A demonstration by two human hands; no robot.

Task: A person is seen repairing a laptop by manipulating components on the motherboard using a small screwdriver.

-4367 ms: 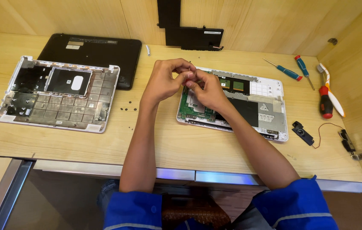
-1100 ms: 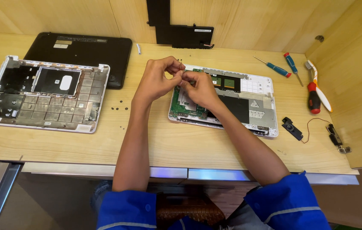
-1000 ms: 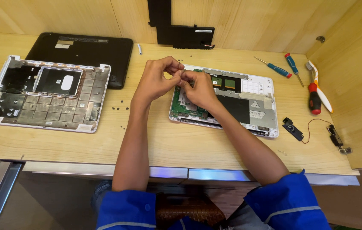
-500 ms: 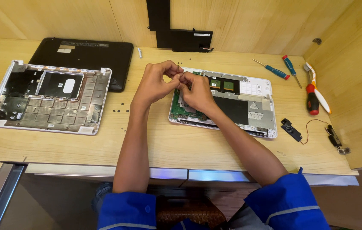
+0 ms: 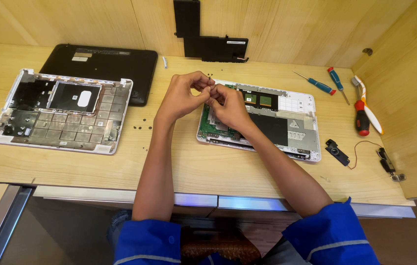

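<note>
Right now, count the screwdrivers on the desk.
3. Two blue-handled screwdrivers lie side by side right of the open laptop: a longer one and a shorter one. A red-and-black one lies farther right by the side wall. Others may be hidden.

The scene is evenly and brightly lit by warm, diffuse light from above. Short, soft shadows are cast beneath the forearms onto the wooden desk [image 5: 193, 167] and along the near edges of the white laptop base [image 5: 262, 120] and the white keyboard frame [image 5: 61, 113]. A pale bluish sheen is reflected on the metal strip at the desk's front edge [image 5: 228, 201]. No harsh glare is seen. Focus is sharp across the desktop; screws and circuit detail are resolved. Slight softness is noted at both hands. Wide-angle distortion is present: the desk edges and side panel [image 5: 409, 98] are splayed outward toward the corners. The area below the desk is left dim.
</note>
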